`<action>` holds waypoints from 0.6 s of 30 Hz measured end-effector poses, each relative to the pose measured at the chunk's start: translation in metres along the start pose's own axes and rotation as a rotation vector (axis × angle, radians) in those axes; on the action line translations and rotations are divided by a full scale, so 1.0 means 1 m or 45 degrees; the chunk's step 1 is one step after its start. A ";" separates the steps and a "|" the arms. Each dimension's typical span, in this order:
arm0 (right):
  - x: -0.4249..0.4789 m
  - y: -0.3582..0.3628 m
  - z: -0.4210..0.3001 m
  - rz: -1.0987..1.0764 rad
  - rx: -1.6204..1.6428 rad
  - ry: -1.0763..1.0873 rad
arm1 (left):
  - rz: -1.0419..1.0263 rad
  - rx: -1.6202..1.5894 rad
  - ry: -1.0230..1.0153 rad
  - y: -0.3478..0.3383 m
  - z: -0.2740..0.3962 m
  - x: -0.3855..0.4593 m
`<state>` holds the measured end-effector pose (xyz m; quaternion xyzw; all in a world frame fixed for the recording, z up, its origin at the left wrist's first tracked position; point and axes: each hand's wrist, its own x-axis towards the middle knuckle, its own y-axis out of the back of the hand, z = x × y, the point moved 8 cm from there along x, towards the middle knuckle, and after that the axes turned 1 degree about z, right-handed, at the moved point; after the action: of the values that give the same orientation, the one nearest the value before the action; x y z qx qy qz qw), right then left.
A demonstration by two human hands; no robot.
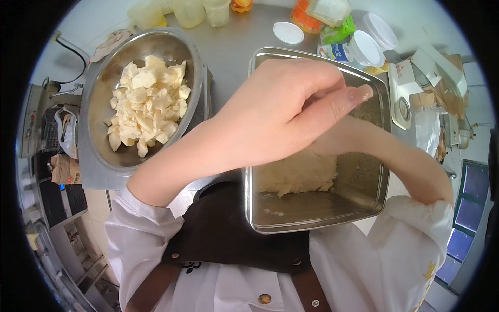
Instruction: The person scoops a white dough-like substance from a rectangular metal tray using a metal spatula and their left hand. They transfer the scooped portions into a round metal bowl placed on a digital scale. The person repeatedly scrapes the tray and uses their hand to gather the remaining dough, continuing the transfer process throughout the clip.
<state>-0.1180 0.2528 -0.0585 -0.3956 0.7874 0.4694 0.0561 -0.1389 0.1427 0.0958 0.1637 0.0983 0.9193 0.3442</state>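
A deep rectangular stainless steel container (317, 226) stands in front of me at the right. Inside it lies a pale, rough-edged block (300, 175) that looks like butter or dough. My left hand (284, 109) is above the container, its fingers curled under and its thumb pointing right; whatever its fingers hold is hidden. Reaching in from the right, my right hand (331, 136) is lower and mostly covered by the left one. To the left, a large round metal bowl (97, 117) holds a heap of pale yellow chunks (148, 101) that look like butter.
Everything stands on a metal worktable (234, 43). Along its back are plastic measuring jugs (189, 13), a cloth (111, 45), a loose white lid (288, 32) and white tubs (366, 48). A white kitchen scale (401, 97) sits right of the container.
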 end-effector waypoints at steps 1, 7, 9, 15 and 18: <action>0.008 -0.002 0.006 0.002 0.042 -0.006 | 0.054 -0.008 -0.018 -0.001 -0.007 0.002; 0.021 -0.023 -0.011 -0.439 0.103 -0.091 | 0.154 0.128 -0.051 -0.001 -0.012 0.004; 0.019 -0.024 -0.021 -0.456 0.079 -0.066 | 0.153 0.075 0.002 -0.004 -0.013 0.002; 0.025 -0.014 -0.035 -0.457 0.047 0.031 | 0.208 -0.183 0.114 -0.004 -0.020 -0.001; 0.021 -0.008 -0.045 -0.475 0.094 -0.003 | 0.221 -0.302 0.103 0.000 -0.021 -0.003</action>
<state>-0.1146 0.2038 -0.0486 -0.5319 0.7170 0.4221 0.1574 -0.1445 0.1389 0.0755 0.0928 -0.0119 0.9566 0.2760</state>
